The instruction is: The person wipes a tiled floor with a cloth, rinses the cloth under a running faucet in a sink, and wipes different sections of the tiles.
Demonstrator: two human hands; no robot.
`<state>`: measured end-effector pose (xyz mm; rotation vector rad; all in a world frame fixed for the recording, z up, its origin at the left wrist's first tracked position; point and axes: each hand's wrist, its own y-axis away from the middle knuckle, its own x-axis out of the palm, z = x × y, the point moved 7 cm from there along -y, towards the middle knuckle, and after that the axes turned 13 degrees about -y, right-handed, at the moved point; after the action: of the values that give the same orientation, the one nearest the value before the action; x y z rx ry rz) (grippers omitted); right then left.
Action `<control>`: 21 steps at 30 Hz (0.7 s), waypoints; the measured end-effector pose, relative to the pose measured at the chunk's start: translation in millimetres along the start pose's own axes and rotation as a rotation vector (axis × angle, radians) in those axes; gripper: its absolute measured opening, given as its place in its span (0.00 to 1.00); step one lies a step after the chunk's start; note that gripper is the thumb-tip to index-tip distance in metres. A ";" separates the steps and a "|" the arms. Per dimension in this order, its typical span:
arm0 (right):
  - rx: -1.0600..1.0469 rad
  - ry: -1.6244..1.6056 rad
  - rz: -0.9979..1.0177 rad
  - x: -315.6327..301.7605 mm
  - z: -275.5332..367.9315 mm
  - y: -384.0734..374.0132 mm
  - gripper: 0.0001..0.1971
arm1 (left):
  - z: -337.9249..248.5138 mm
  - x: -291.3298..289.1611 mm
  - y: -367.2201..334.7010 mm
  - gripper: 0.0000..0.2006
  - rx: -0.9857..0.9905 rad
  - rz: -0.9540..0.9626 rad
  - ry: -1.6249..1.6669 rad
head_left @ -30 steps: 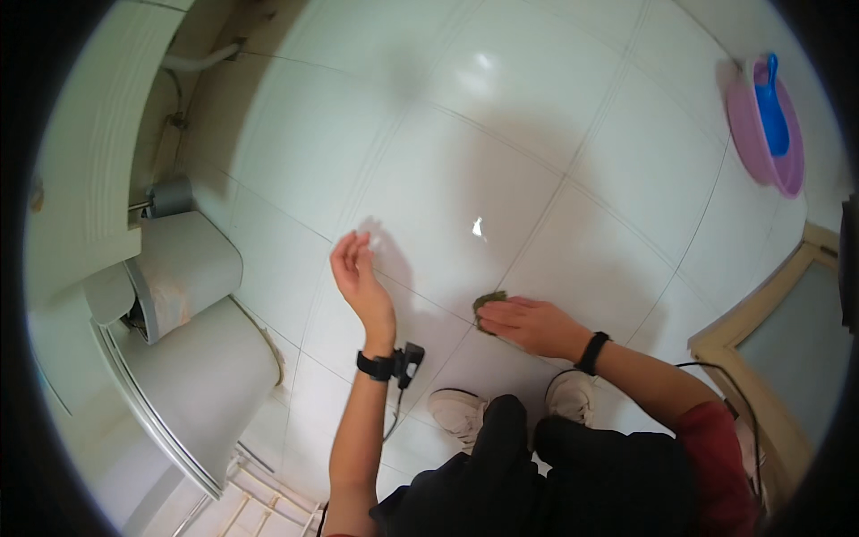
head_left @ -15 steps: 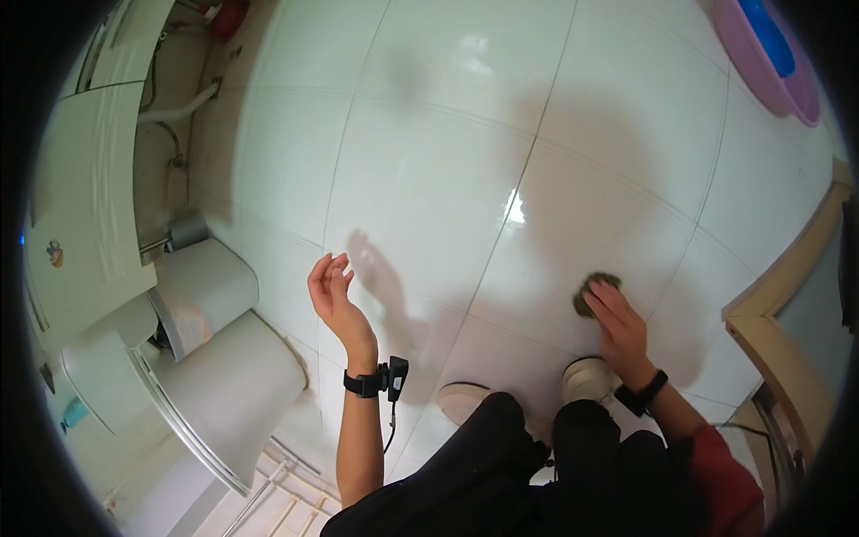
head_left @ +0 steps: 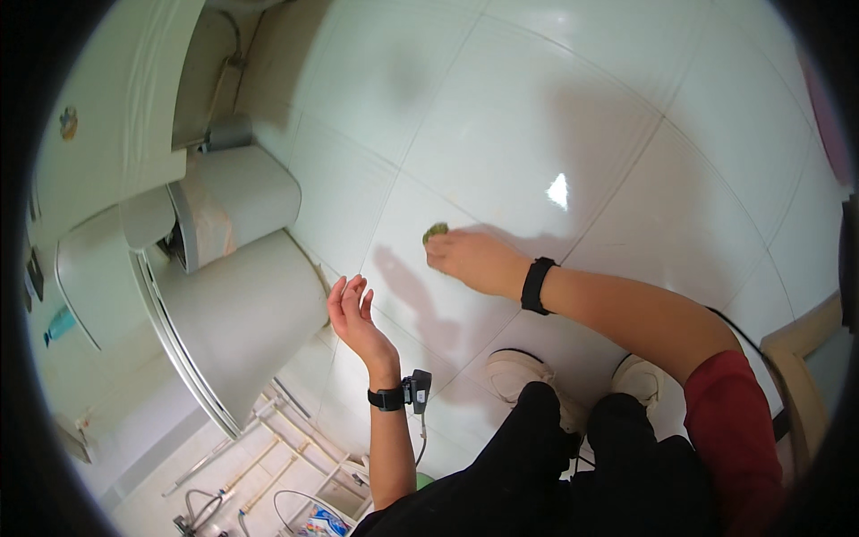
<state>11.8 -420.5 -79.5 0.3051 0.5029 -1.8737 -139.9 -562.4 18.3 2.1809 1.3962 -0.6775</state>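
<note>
Against the white tiled floor [head_left: 501, 116], my right hand [head_left: 474, 259] is closed round a small dark-green scouring pad [head_left: 436, 232]. Most of the pad is hidden under the fingers; its far edge shows beyond the fingertips. The right arm reaches across to the left, in front of my shoes. My left hand [head_left: 358, 324] hangs above the floor to the left of the pad, fingers loosely curled and apart, with nothing in it. A black strap with a small device [head_left: 417, 392] is on the left wrist, and a black band [head_left: 538, 285] is on the right.
A white cabinet [head_left: 112, 107], a grey bin [head_left: 255, 192] and a larger pale grey rounded object [head_left: 242, 313] stand at the left. My light shoes [head_left: 517, 374] are below the right arm. A wooden frame [head_left: 801, 358] lies at the right; a pink-purple basin [head_left: 825, 116] shows at the far right edge.
My right hand has swept left across the floor with the scouring pad, coming near the left hand. The view has shifted, with the basin nearly out of sight. My left hand stays loosely open.
</note>
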 end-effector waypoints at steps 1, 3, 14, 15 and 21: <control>-0.015 -0.006 0.010 21.7 -3.2 -3.1 0.14 | 11.7 -5.8 -0.2 0.16 -0.008 -0.018 0.010; -0.111 0.006 0.084 67.4 1.8 1.6 0.11 | 34.7 -14.1 0.3 0.16 -0.016 -0.046 0.023; -0.168 -0.267 0.543 39.6 -28.5 70.5 0.04 | 128.3 -68.8 45.7 0.14 -0.195 -0.256 0.115; -0.300 -0.175 0.314 28.6 -29.3 48.2 0.05 | 135.8 -70.0 54.3 0.14 -0.203 -0.281 0.121; -0.212 -0.093 -0.050 74.2 -19.2 -114.0 0.13 | 155.9 -65.0 95.3 0.17 -0.331 -0.278 0.194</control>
<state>-121.5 -439.2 -106.9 0.0652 0.6445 -1.8548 -100.4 -739.3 -50.6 1.8497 1.7909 -0.3013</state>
